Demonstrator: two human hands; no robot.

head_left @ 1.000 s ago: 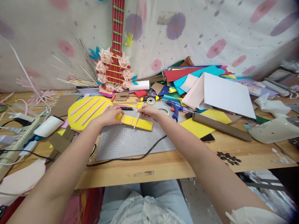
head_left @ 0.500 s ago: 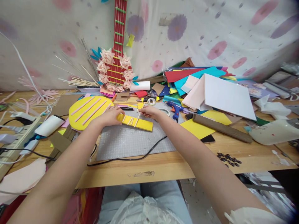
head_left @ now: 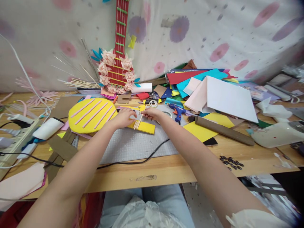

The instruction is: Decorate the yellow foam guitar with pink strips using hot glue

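The yellow foam strip [head_left: 143,126], flat and rectangular, lies on the grey gridded cutting mat [head_left: 133,144], long axis running left-right and sloping slightly down to the right. The left hand [head_left: 123,117] presses flat on its left end, hiding it. The right hand [head_left: 152,113] pinches the top of a thin pale stick [head_left: 138,123] laid across the strip; the fingertip detail is too small to resolve

The yellow strip [head_left: 144,126] looks like matt craft foam, as does the yellow oval [head_left: 91,115] with its pale pink foam bars. The cutting mat [head_left: 133,144] is dull grey, gridded plastic. The desk [head_left: 166,169] is smooth light wood, chipped at the front edge.
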